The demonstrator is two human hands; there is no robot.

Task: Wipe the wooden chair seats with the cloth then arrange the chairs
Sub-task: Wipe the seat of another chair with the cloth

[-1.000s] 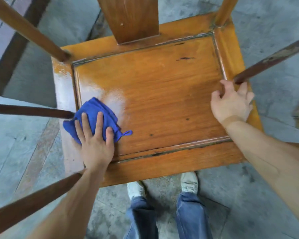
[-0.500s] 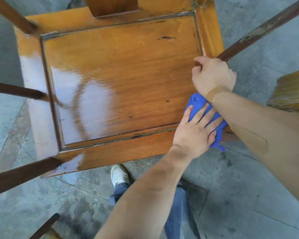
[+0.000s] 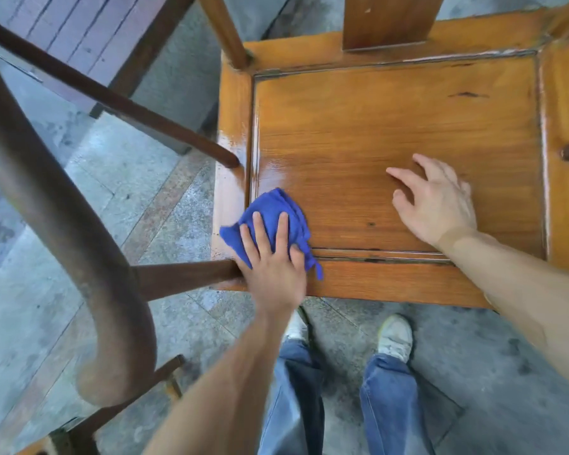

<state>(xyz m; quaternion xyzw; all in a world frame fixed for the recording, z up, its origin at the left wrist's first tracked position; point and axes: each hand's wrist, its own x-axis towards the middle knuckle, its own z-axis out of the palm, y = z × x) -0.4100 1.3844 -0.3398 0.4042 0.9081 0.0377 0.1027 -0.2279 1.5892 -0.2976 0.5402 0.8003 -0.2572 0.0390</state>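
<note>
The left hand [image 3: 273, 264] lies flat on the blue cloth [image 3: 276, 215], its fingers straight and spread, pressing the cloth down onto the wooden chair seat [image 3: 391, 133] at the seat's near left corner, where the recessed middle panel meets the raised frame. A small loop or tag of the cloth sticks out just right of the hand, over the near frame rail. That hand's grip is open: nothing is curled round the cloth, the palm and fingers only bear on it. The heel of the hand touches the end of a dark armrest post [image 3: 184, 277] that meets the seat at this corner. The right hand [image 3: 437, 205] is over the middle of the panel, well apart from the cloth, fingers loosely spread and pointing left and away; its grip is open too and holds nothing, though whether the fingertips actually touch the wood is hard to tell from this angle. A pale sheen shows on the panel and left frame beyond the cloth, possibly wet, possibly only glare. A curved dark armrest [image 3: 56, 224] sweeps across the left foreground, blurred. The wide back splat [image 3: 388, 21] rises from the seat's far edge. Below the seat's near edge stand two legs in blue jeans [image 3: 388, 405] and pale shoes [image 3: 395, 336] on a grey stone floor [image 3: 473, 356].
</note>
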